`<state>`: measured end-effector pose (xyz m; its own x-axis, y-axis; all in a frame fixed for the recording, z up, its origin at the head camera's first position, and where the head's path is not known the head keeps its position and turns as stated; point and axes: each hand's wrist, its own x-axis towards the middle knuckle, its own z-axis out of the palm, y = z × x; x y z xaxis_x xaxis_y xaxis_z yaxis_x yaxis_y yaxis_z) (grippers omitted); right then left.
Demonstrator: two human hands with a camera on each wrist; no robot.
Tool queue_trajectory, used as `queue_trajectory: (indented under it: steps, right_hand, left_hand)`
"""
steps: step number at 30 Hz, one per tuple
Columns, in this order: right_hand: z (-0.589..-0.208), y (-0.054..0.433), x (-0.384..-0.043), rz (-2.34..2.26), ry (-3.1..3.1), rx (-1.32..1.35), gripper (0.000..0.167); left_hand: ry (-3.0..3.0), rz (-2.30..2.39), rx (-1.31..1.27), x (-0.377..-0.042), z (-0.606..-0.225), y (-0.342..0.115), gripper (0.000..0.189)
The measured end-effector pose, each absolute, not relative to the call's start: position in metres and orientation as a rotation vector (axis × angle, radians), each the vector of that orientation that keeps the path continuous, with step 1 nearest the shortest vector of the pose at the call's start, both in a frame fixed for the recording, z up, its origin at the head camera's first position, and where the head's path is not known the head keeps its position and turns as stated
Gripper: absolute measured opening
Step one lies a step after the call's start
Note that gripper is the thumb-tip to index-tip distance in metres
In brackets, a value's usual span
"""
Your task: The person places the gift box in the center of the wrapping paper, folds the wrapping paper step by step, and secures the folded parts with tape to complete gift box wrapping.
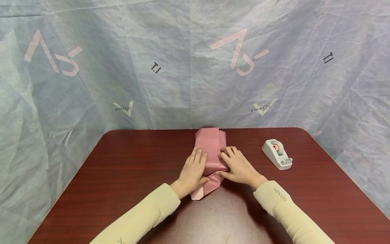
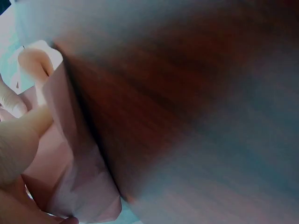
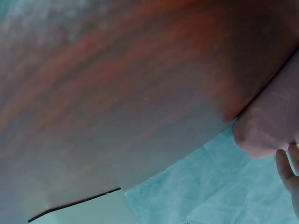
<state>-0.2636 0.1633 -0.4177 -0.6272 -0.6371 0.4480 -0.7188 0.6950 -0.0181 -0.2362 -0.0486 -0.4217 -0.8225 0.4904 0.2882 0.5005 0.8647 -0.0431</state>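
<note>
A pink paper-wrapped package [image 1: 210, 140] lies lengthwise at the far middle of the table. Its near end has a loose, folded paper flap [image 1: 214, 185] with a paler corner. My left hand [image 1: 192, 171] rests on the package's left side, fingers extended forward and the thumb over the near end. On the right side my right hand [image 1: 239, 167] touches the paper with slightly bent fingers, its thumb near the fold. The left wrist view shows the wrapping paper [image 2: 88, 186] with an open, curled end. In the right wrist view, fingertips [image 3: 283, 165] meet the package's corner.
A white tape dispenser [image 1: 276, 154] stands on the table to the right of the package. The dark red-brown table [image 1: 137, 159] has its back edge just behind the package. Grey printed cloth [image 1: 170, 95] hangs behind and at both sides.
</note>
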Motion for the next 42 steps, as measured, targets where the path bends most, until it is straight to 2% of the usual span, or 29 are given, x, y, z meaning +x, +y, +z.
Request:
queue_trajectory:
  steps: [9, 16, 26, 32, 42]
  right_hand:
    - [-0.417, 0.162, -0.264, 0.271, -2.530, 1.014, 0.057]
    - [-0.416, 0.163, -0.264, 0.288, -2.486, 1.041, 0.057]
    - [-0.417, 0.168, -0.266, 0.366, -2.489, 1.067, 0.061]
    - [-0.418, 0.167, -0.265, 0.340, -2.473, 1.079, 0.057]
    - [-0.419, 0.169, -0.265, 0.308, -2.471, 1.086, 0.071]
  left_hand:
    - [-2.810, -0.153, -0.739, -0.237, -0.414, -0.050, 0.092]
    - [-2.834, -0.019, -0.580, -0.236, -0.417, -0.035, 0.102]
    - [-2.781, 0.215, -0.516, -0.237, -0.418, -0.029, 0.100]
    - [-2.696, 0.261, -0.512, -0.239, -0.421, -0.029, 0.097]
    - [-2.622, 0.216, -0.544, -0.240, -0.425, -0.032, 0.094]
